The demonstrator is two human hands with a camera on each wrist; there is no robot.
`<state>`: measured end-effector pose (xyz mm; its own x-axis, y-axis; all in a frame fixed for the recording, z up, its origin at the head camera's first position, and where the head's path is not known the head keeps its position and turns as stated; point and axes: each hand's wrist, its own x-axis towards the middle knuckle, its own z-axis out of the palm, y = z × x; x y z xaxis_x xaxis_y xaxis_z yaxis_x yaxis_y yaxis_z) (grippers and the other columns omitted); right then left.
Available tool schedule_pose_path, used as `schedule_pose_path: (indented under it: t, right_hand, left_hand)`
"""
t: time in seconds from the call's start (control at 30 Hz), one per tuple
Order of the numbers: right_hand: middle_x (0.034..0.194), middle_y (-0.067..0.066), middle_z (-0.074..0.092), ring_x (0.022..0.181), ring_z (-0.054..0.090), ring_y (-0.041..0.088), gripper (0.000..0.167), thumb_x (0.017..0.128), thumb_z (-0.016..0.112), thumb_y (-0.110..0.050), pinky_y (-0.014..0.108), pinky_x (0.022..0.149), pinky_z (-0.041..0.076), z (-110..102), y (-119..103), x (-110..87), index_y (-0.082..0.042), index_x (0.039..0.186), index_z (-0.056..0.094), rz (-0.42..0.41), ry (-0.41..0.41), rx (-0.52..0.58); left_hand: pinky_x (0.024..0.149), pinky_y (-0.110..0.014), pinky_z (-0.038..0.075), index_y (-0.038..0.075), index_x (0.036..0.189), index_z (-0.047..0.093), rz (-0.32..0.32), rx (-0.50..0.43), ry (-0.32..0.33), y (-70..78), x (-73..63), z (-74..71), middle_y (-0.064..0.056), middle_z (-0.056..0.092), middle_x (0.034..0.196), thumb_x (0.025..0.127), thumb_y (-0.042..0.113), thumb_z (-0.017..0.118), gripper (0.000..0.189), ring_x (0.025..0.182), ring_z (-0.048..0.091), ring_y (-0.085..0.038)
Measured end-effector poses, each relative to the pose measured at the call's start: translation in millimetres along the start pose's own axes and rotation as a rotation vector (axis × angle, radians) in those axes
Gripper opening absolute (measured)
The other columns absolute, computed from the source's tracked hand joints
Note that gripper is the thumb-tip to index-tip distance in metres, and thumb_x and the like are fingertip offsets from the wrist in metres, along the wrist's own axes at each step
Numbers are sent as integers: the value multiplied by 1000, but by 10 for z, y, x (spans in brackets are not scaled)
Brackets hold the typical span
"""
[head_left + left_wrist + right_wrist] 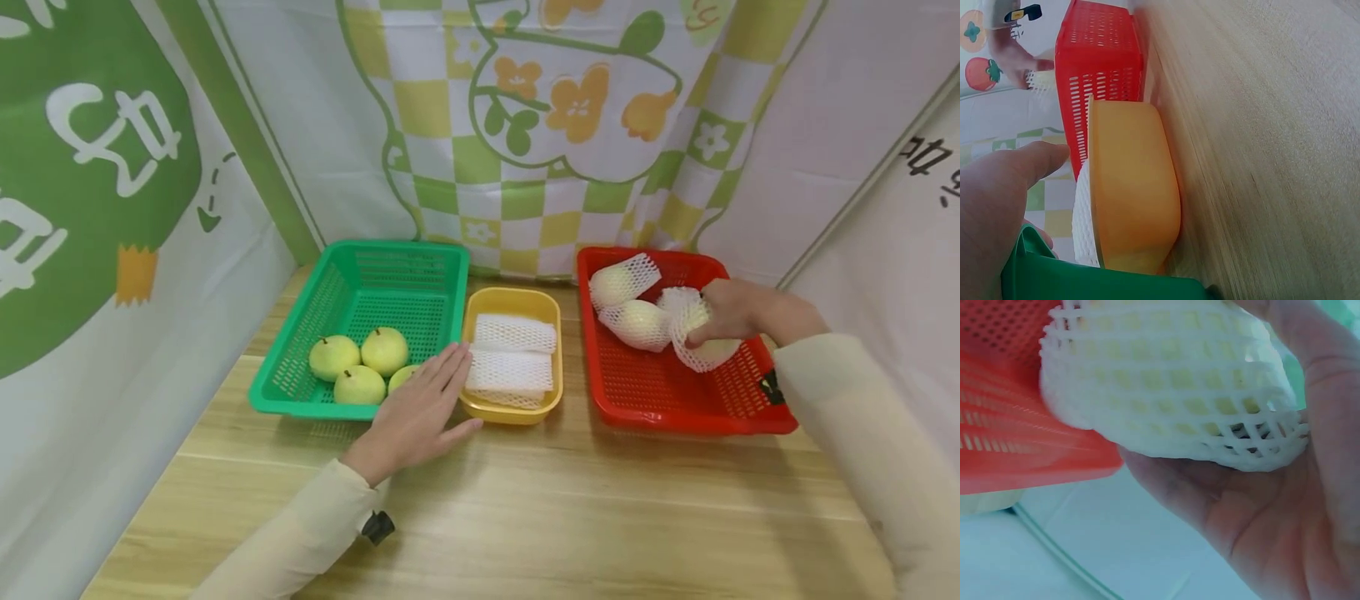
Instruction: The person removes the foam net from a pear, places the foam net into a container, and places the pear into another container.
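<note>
Gripping: right hand [738,310] curled round netted pear [1166,381] at red basket [675,423]
Left hand [420,408]: fingers straight, empty
Other netted pears [639,323]: look done
Green basket [315,409]: bare pears [360,386] remaining
Yellow tray [510,415]: spare nets [513,333]

Your left hand [420,408] partly hides the green pear [401,379] at five o'clock in the green basket [300,408]; the right-wrist view crops your foam-netted pear [1160,381] at twelve.

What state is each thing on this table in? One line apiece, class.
Green basket: upright, partly filled
Bare fruit: unwrapped
Yellow tub: upright, holding nets
Foam nets: lying flat
Red basket: upright, partly filled
Wrapped fruit: netted
Left grip: straight-fingered
Right grip: holding wrapped fruit
</note>
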<state>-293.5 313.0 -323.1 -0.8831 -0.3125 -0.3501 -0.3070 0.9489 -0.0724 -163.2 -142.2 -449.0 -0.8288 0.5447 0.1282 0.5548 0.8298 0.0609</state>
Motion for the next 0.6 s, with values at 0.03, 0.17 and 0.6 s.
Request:
schedule_pose_path:
  t: [0.03,0.17,0.6]
  right_hand:
    - [84,7,56,78,53,24,49,85,82,-43,33,67,44,-30,-20,-23,-1,97,60,-17,23,6]
    - [88,8,60,80,56,24,55,84,85,-47,34,66,46,-135,-118,-128,0,102,62,-49,105,48]
    - [100,5,71,79,61,17,84,82,86,-54,28,64,51,-105,-754,-573,1,139,57,-180,322,129]
  left_hand:
    - [134,-45,21,-1,166,20,-1,0,1,-3,-3,0,-17,20,176,106,59,50,90,165,16,-32]
    - [134,-45,21,-2,166,21,-5,-1,5,-15,-12,6,-18,20,176,106,59,51,90,165,16,-32]
    - [134,-46,21,-2,166,20,-1,-11,8,0,7,2,-18,21,176,106,57,53,91,165,15,-32]
